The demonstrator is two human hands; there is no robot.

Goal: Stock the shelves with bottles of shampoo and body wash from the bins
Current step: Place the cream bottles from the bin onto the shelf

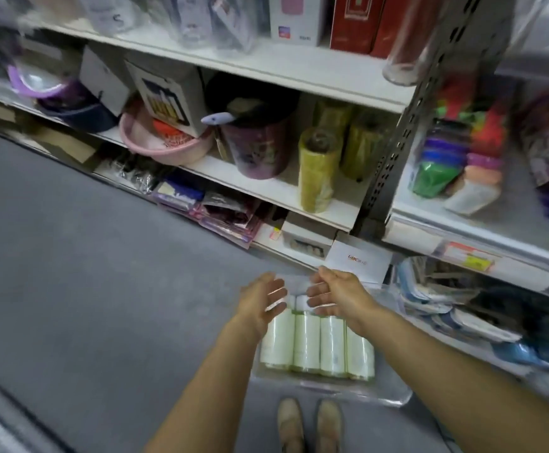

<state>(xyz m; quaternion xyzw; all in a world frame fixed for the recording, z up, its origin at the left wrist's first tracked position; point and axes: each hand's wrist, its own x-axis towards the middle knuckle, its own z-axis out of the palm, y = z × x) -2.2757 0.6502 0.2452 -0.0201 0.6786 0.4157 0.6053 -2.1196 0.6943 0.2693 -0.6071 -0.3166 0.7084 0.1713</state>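
A clear plastic bin (381,392) stands on the grey floor in front of my feet. Several pale green bottles (306,344) with white caps lie side by side in it. My left hand (261,300) hovers over the far left end of the row, fingers spread, palm facing right. My right hand (338,294) hovers over the far right end, fingers apart, palm facing left. Neither hand holds a bottle. The cap ends of the bottles are partly hidden behind my fingers.
White metal shelves (266,188) run along the aisle ahead, packed with a pink basin (165,145), a purple bucket (257,152), yellow-green rolls (315,171) and boxes. A perforated upright (397,148) splits two bays. Coloured containers (443,165) fill the right bay. My shoes (309,426) stand below the bin.
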